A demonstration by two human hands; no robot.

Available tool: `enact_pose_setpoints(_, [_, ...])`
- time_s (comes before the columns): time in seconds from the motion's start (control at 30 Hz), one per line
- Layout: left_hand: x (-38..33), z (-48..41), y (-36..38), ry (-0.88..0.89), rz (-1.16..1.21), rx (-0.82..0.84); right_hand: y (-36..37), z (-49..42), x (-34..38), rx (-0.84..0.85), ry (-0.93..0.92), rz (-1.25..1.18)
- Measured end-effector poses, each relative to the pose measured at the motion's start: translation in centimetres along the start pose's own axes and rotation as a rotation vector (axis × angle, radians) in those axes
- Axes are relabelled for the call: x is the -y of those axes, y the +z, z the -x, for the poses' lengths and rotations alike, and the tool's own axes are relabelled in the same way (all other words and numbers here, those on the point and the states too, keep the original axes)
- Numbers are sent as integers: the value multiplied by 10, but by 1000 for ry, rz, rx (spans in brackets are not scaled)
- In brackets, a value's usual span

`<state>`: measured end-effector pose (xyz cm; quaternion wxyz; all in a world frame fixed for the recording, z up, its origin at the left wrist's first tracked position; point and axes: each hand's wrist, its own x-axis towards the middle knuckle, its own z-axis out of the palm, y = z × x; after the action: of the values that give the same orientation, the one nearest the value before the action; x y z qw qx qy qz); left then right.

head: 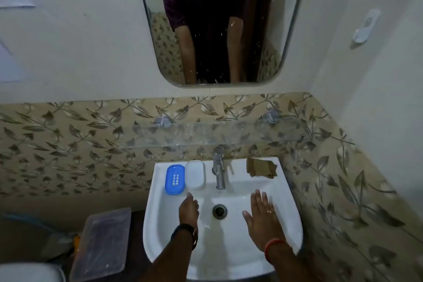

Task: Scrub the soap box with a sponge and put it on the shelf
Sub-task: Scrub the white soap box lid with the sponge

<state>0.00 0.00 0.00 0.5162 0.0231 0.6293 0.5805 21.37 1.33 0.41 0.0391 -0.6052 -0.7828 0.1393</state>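
A blue soap box base (pixel 174 179) with a slotted middle lies on the back left ledge of the white sink (pixel 286 208). Its clear white lid (pixel 195 174) rests right beside it. A worn brown sponge (pixel 261 167) sits on the back right ledge. My left hand (pixel 188 209) hovers over the basin just below the soap box, fingers pointing at it, holding nothing. My right hand (pixel 263 215) is spread flat over the right of the basin, empty. A clear glass shelf (pixel 219 133) runs along the wall above the tap.
A metal tap (pixel 218 170) stands at the middle back of the sink, with the drain (pixel 219 211) below it. A clear plastic container (pixel 103 241) sits low at the left. A mirror (pixel 219 23) hangs above, and a white wall hook (pixel 365 26) is at right.
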Motion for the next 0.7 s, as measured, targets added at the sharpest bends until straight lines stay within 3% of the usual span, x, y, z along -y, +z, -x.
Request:
enact_pose_setpoints(0.33, [-1, -76, 19, -123, 286, -75, 44, -7, -31, 232, 153, 1])
enact_pose_setpoints(0.53, [4, -90, 27, -80, 392, -177, 41, -19, -43, 213, 212, 6])
enact_pose_setpoints(0.7, [9, -80, 22, -41, 346, -191, 38, -23, -40, 217, 263, -92])
